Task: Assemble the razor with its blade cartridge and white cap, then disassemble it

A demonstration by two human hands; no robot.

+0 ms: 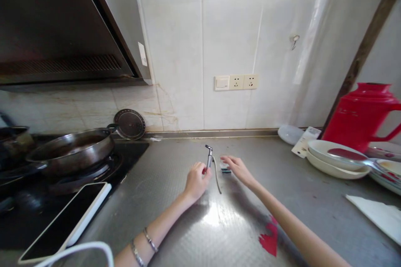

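Note:
My left hand (pixel 198 181) is closed around the handle of a metal razor (pixel 209 157), held upright with its narrow T-shaped head at the top. To the right, my right hand (pixel 238 169) has its fingers stretched out over a small clear pack (pixel 224 168) with dark strips in it. The fingertips are at the pack's upper edge; whether they press on it I cannot tell. Between the two hands a thin grey cord-like strip (pixel 217 177) lies on the metal counter (pixel 175 154).
On the left are a phone (pixel 67 221), a black stove and a steel pan (pixel 78 150). Stacked plates (pixel 335 169) and a red thermos jug (pixel 363 117) stand on the right. A torn red piece (pixel 270 238) lies near my right forearm. Sockets (pixel 236 82) are on the tiled wall.

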